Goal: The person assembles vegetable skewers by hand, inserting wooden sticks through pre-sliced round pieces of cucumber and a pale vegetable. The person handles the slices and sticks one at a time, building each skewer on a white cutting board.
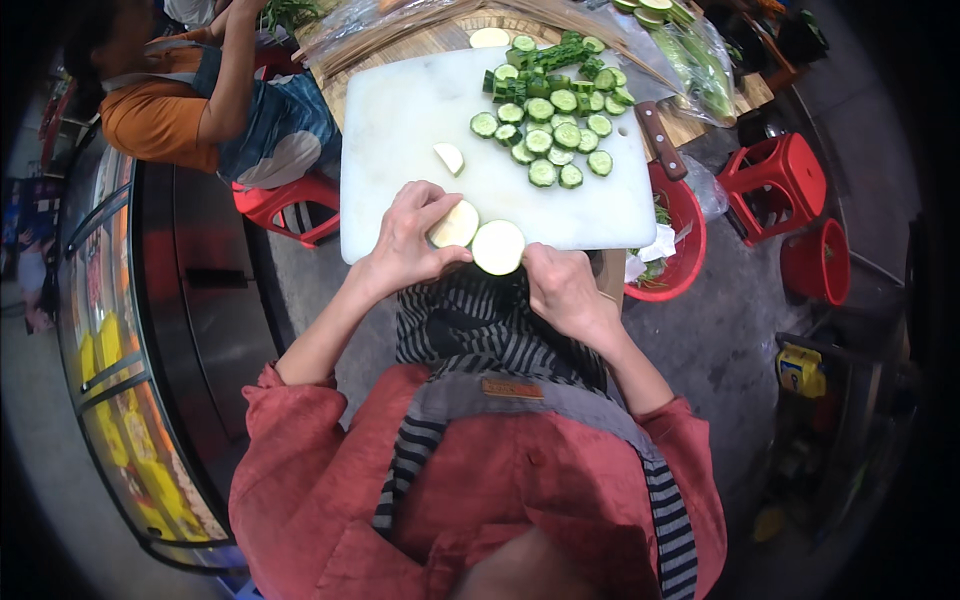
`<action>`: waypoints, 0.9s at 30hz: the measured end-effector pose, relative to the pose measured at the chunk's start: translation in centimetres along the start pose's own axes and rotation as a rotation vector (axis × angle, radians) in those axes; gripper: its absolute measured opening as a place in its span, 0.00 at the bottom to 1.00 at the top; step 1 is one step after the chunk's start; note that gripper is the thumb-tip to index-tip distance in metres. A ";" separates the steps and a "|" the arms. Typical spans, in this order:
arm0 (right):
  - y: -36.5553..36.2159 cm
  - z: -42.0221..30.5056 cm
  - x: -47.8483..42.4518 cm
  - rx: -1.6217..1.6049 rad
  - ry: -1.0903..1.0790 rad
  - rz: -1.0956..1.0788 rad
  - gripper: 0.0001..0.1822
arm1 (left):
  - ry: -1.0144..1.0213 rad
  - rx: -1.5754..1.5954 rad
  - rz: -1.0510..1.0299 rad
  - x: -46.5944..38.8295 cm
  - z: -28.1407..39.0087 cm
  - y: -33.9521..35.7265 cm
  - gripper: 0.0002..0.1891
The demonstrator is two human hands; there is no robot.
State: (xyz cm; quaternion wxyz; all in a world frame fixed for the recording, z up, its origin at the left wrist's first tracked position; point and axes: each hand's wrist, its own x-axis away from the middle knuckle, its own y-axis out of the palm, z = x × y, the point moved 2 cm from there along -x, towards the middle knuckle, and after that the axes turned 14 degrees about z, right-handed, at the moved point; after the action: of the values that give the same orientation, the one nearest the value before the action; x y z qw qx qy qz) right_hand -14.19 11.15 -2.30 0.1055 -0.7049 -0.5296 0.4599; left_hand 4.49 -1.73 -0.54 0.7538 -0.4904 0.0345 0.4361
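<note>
At the near edge of the white cutting board (405, 105), my left hand (409, 232) holds a pale round vegetable slice (455, 223) between thumb and fingers. Another pale round slice (499, 247) is pinched at its right side by my right hand (566, 289). The two slices meet or overlap slightly. A small pale wedge (449, 159) lies on the board beyond my left hand. Many cucumber rounds (540, 142) spread over the board's right half, with an uncut-looking cucumber piece (559, 56) behind them. A knife's wooden handle (660, 140) projects past the right edge; its blade is hard to make out.
A person in an orange sleeve (154, 120) sits at the left on a red stool (289, 206). Thin sticks (397, 34) and bagged green vegetables (697, 67) lie behind the board. A red basin (686, 247) with scraps and another red stool (780, 184) stand right. A glass-fronted cabinet (127, 390) is left.
</note>
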 end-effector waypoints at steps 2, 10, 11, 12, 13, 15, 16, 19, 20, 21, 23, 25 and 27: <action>-0.2 0.2 0.1 0.012 0.013 0.004 0.07 | -0.054 0.039 -0.018 0.0 -0.2 0.0 0.36; -3.6 0.3 2.1 0.116 0.029 -0.159 0.05 | -0.072 0.080 -0.053 0.6 -1.5 -1.6 0.35; -3.5 0.3 2.2 0.109 0.028 -0.185 0.06 | -0.072 0.080 -0.069 0.3 -1.5 -1.8 0.35; -3.5 0.1 2.0 0.134 -0.010 -0.183 0.08 | -0.070 0.088 -0.087 0.1 -1.5 -1.8 0.34; -3.4 -0.1 1.9 0.160 -0.017 -0.194 0.08 | -0.075 0.089 -0.094 0.2 -1.6 -1.7 0.34; -3.3 -0.6 1.6 0.209 -0.029 -0.213 0.09 | -0.083 0.088 -0.112 0.3 -1.8 -1.5 0.35; -2.8 -1.0 1.2 0.181 -0.043 -0.208 0.08 | -0.084 0.098 -0.109 0.2 -1.8 -1.4 0.35; -1.2 -1.6 -0.6 0.149 -0.051 -0.188 0.07 | -0.038 0.080 -0.087 -0.2 -1.9 -1.6 0.34; -0.9 -1.4 -0.6 0.168 -0.033 -0.184 0.07 | 0.003 0.039 -0.066 -0.1 -1.9 -1.8 0.33; -0.7 -1.2 -0.4 0.186 -0.017 -0.184 0.07 | 0.038 -0.001 -0.043 0.1 -1.8 -2.1 0.33; -1.2 -0.8 0.5 0.176 0.046 -0.189 0.06 | 0.065 -0.038 -0.056 0.0 -1.6 -2.4 0.34; -2.8 -0.2 1.4 0.199 0.095 -0.218 0.06 | 0.069 -0.037 -0.058 -0.2 -1.8 -2.4 0.34; -3.5 -0.1 1.7 0.153 0.091 -0.241 0.05 | 0.050 -0.017 -0.078 -0.5 -2.1 -2.4 0.35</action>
State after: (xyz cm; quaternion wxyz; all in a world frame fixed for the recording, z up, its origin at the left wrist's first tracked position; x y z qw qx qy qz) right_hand -16.41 14.08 -0.95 0.2373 -0.6465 -0.5682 0.4504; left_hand 6.63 -3.95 0.30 0.7649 -0.5085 0.0306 0.3944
